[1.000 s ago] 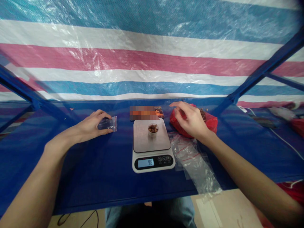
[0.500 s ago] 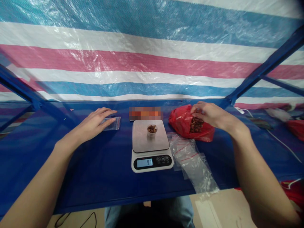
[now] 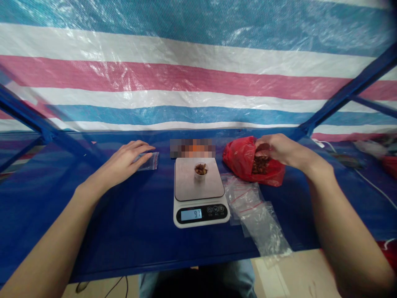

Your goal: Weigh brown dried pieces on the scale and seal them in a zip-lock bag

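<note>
Right hand (image 3: 281,149) at mouth of red plastic bag (image 3: 238,157), fingers curled, seemingly pinching nuts (image 3: 259,164), hard to see; left hand (image 3: 125,160) open by small zip bag (image 3: 150,162); looks like portioning, next: top up cup (image 3: 201,173) on scale (image 3: 186,184), reading 97.

Blue, white and pink horizontal stripes on the tarp (image 3: 198,70) behind the kitchen scale (image 3: 198,207), white casing and grey top on the scale itself, solid red on the plastic bag (image 3: 238,159) to its right, solid dark blue on the table cover (image 3: 130,215) beneath.
</note>
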`<act>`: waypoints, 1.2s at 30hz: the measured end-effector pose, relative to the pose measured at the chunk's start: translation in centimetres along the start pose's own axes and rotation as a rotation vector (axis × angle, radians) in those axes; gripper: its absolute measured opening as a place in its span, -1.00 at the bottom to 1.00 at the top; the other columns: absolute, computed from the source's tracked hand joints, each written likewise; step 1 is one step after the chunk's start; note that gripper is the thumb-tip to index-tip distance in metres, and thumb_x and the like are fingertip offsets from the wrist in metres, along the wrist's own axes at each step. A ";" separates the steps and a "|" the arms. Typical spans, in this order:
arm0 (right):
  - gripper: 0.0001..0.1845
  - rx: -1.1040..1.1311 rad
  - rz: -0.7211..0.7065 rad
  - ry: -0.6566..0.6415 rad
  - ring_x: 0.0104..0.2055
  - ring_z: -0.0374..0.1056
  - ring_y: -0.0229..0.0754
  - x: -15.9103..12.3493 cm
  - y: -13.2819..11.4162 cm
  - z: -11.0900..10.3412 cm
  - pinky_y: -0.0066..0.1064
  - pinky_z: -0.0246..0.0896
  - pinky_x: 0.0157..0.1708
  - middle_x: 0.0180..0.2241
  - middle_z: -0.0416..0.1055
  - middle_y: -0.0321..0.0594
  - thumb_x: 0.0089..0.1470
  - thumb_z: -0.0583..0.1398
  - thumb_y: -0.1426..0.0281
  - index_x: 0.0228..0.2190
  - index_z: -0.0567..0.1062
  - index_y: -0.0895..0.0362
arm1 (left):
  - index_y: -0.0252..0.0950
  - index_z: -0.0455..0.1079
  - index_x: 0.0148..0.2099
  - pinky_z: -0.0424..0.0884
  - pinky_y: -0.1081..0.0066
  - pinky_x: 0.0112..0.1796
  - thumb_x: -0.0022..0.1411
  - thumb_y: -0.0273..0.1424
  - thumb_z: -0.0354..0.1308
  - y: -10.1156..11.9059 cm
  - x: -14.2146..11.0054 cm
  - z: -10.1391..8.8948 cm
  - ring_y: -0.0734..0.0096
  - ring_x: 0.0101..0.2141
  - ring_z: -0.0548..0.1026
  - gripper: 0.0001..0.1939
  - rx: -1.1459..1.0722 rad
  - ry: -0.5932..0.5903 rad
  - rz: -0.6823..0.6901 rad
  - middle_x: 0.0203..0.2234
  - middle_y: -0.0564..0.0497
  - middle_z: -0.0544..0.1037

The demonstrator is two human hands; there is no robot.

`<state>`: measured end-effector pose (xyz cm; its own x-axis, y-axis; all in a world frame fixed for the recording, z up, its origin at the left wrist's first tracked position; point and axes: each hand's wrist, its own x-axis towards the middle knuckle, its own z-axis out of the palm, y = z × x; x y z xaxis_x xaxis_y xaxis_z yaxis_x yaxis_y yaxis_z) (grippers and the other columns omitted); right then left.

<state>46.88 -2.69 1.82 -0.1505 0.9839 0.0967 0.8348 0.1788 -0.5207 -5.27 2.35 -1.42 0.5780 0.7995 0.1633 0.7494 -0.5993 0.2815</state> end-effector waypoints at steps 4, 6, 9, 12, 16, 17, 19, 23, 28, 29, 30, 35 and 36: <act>-0.84 -0.113 -0.074 0.000 -0.38 0.53 -0.08 -0.4 -0.2 -2.2 -0.31 0.35 -0.35 -0.35 0.67 -0.09 0.06 0.30 0.47 -0.31 0.71 0.12 | -0.22 0.46 0.25 0.35 -0.01 0.21 0.55 0.00 -0.14 -0.2 0.0 0.1 0.01 0.17 0.46 -0.43 0.007 0.003 0.006 0.14 -0.17 0.53; -0.82 -0.161 -0.096 0.065 -0.35 0.55 -0.08 -0.5 -0.1 -2.5 -0.30 0.38 -0.31 -0.32 0.68 -0.05 0.06 0.33 0.50 -0.29 0.74 0.12 | -0.22 0.47 0.25 0.35 -0.01 0.21 0.55 0.00 -0.14 -0.3 0.0 0.1 0.00 0.18 0.46 -0.44 0.007 0.006 0.006 0.14 -0.17 0.53; -0.75 -0.086 -0.028 0.010 -0.38 0.57 -0.10 -0.4 0.2 -1.9 -0.35 0.40 -0.38 -0.36 0.68 -0.04 0.04 0.28 0.62 -0.33 0.76 0.15 | -0.21 0.47 0.24 0.35 -0.02 0.21 0.54 -0.02 -0.13 -0.3 0.0 0.1 0.00 0.18 0.46 -0.46 0.009 0.008 0.003 0.15 -0.17 0.53; -0.69 -0.025 0.014 -0.058 -0.43 0.58 -0.11 -0.5 0.2 -1.3 -0.39 0.38 -0.46 -0.41 0.67 -0.06 0.04 0.22 0.68 -0.39 0.75 0.17 | -0.19 0.48 0.22 0.35 -0.04 0.21 0.54 -0.06 -0.12 -0.3 0.0 0.0 0.00 0.18 0.46 -0.49 0.021 0.000 0.004 0.14 -0.16 0.53; -0.77 -0.180 -0.165 0.082 -0.41 0.57 -0.09 -0.9 -1.4 -2.5 -0.32 0.37 -0.41 -0.37 0.67 -0.03 0.05 0.29 0.64 -0.42 0.74 0.15 | -0.21 0.49 0.23 0.36 -0.05 0.21 0.53 -0.12 -0.09 -0.6 0.1 0.1 -0.01 0.17 0.46 -0.51 0.032 -0.002 0.022 0.14 -0.16 0.53; -0.80 -0.215 -0.222 0.114 -0.40 0.56 -0.08 -1.1 -2.3 -3.0 -0.30 0.36 -0.40 -0.35 0.68 -0.02 0.07 0.31 0.61 -0.41 0.74 0.13 | -0.22 0.49 0.23 0.37 -0.05 0.21 0.52 -0.13 -0.09 -0.7 0.1 0.1 0.00 0.16 0.47 -0.52 0.034 -0.001 0.029 0.13 -0.17 0.53; -0.84 -0.236 -0.351 0.144 -0.40 0.55 -0.09 -1.5 -4.8 -3.6 -0.28 0.34 -0.41 -0.34 0.67 -0.05 0.13 0.33 0.53 -0.39 0.73 0.09 | -0.23 0.50 0.22 0.37 -0.05 0.21 0.52 -0.14 -0.08 -0.9 0.0 0.1 0.00 0.15 0.47 -0.52 0.037 0.003 0.038 0.12 -0.18 0.53; -0.81 -0.086 -0.614 0.066 -0.33 0.56 -0.14 -2.5 -11.6 -2.2 -0.32 0.38 -0.35 -0.28 0.65 -0.12 0.35 0.25 0.40 -0.25 0.70 0.06 | -0.20 0.50 0.23 0.38 -0.04 0.21 0.52 -0.16 -0.07 -1.0 0.0 0.1 0.01 0.14 0.48 -0.53 0.037 0.007 0.039 0.12 -0.17 0.53; -0.74 0.004 -0.715 0.011 -0.14 0.55 -0.12 -2.9 -16.9 3.1 -0.32 0.39 -0.17 -0.14 0.61 -0.11 0.44 0.16 0.42 -0.17 0.68 0.10 | -0.23 0.51 0.22 0.42 -0.02 0.16 0.52 -0.18 -0.10 -0.4 0.0 -0.1 0.01 0.10 0.50 -0.52 0.053 0.001 0.056 0.09 -0.19 0.56; -0.74 0.012 -0.720 0.009 -0.12 0.54 -0.13 -2.7 -17.0 4.1 -0.33 0.39 -0.14 -0.13 0.60 -0.10 0.44 0.15 0.43 -0.16 0.68 0.12 | -0.24 0.51 0.21 0.43 -0.01 0.15 0.52 -0.19 -0.10 -0.3 0.0 -0.2 0.02 0.09 0.51 -0.52 0.052 0.005 0.061 0.08 -0.18 0.57; -0.73 0.022 -0.722 0.009 -0.11 0.54 -0.13 -2.4 -17.0 5.0 -0.33 0.39 -0.12 -0.12 0.59 -0.10 0.45 0.15 0.43 -0.16 0.67 0.13 | -0.24 0.52 0.20 0.43 0.00 0.14 0.52 -0.19 -0.11 -0.2 0.1 -0.3 0.02 0.08 0.51 -0.53 0.051 0.007 0.068 0.07 -0.18 0.58; -0.74 0.039 -0.701 0.018 -0.11 0.52 -0.14 -1.1 -15.9 7.0 -0.34 0.37 -0.10 -0.15 0.57 -0.12 0.43 0.16 0.45 -0.21 0.67 0.13 | -0.26 0.53 0.19 0.44 0.02 0.12 0.52 -0.21 -0.11 0.0 0.1 -0.3 0.02 0.06 0.52 -0.52 0.059 0.012 0.088 0.04 -0.19 0.60; -0.75 0.031 -0.696 0.012 -0.13 0.51 -0.14 -1.0 -15.9 7.1 -0.34 0.36 -0.11 -0.16 0.57 -0.12 0.42 0.17 0.47 -0.22 0.67 0.14 | -0.26 0.53 0.19 0.44 0.02 0.12 0.51 -0.21 -0.11 0.1 0.1 -0.4 0.02 0.06 0.52 -0.53 0.060 0.011 0.085 0.04 -0.19 0.60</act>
<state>30.02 -6.47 3.93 -0.6392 0.6400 0.4263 0.5306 0.7683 -0.3579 -5.28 2.43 -1.03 0.6373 0.7456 0.1950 0.7158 -0.6664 0.2089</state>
